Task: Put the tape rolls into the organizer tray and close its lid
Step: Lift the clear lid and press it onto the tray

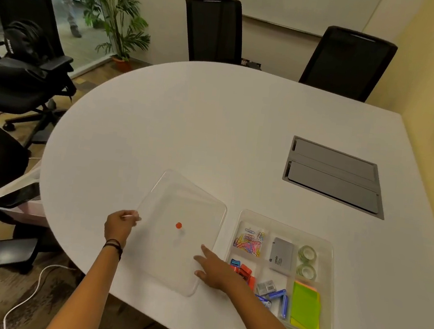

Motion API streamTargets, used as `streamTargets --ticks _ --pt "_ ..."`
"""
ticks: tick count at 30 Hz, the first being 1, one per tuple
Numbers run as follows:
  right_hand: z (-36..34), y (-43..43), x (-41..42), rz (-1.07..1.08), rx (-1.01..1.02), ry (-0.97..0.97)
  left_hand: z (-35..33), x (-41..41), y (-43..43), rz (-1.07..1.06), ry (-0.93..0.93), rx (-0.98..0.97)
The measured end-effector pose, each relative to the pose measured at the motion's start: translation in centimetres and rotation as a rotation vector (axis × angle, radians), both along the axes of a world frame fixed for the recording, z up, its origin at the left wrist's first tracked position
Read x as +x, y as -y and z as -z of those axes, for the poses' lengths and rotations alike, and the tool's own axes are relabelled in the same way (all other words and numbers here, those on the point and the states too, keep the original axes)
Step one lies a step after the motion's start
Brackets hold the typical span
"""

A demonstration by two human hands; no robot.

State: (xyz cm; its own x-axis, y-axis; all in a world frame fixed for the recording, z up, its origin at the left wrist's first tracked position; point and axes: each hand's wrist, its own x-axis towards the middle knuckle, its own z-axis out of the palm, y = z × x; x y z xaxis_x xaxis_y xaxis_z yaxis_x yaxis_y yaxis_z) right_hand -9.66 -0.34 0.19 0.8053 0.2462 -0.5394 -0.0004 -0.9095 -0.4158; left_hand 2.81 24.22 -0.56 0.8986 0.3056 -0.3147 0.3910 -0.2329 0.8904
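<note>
A clear organizer tray (333, 259) lies uncovered at the table's front right. Two green tape rolls (306, 261) lie in its far right compartment, one behind the other. The clear lid (193, 196), with a small red dot at its centre, lies flat on the table just left of the tray. My left hand (119, 227) pinches the lid's left edge. My right hand (213, 269) rests on the lid's right front edge, fingers spread, beside the tray.
The tray also holds coloured paper clips (249, 244), a grey box (281, 255), batteries (278, 296), red items and green sticky notes (305, 307). A grey cable hatch (334, 174) is set into the white table (188, 123). Black chairs stand around it.
</note>
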Motion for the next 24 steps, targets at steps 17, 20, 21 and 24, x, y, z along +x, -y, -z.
streamTargets --ticks 17,20,21,24 --pt "-4.9 4.9 -0.5 0.506 0.358 0.454 -16.5 2.9 5.7 0.367 0.619 0.088" --pt "-6.4 6.9 -0.9 0.592 0.405 0.539 -19.1 2.6 7.2 0.461 0.715 0.111" --pt "-6.9 7.6 -1.1 0.62 0.407 0.577 -19.7 2.5 7.7 0.491 0.74 0.115" --pt "-8.6 9.9 -1.7 0.722 0.413 0.69 -21.0 1.9 9.3 0.579 0.796 0.127"
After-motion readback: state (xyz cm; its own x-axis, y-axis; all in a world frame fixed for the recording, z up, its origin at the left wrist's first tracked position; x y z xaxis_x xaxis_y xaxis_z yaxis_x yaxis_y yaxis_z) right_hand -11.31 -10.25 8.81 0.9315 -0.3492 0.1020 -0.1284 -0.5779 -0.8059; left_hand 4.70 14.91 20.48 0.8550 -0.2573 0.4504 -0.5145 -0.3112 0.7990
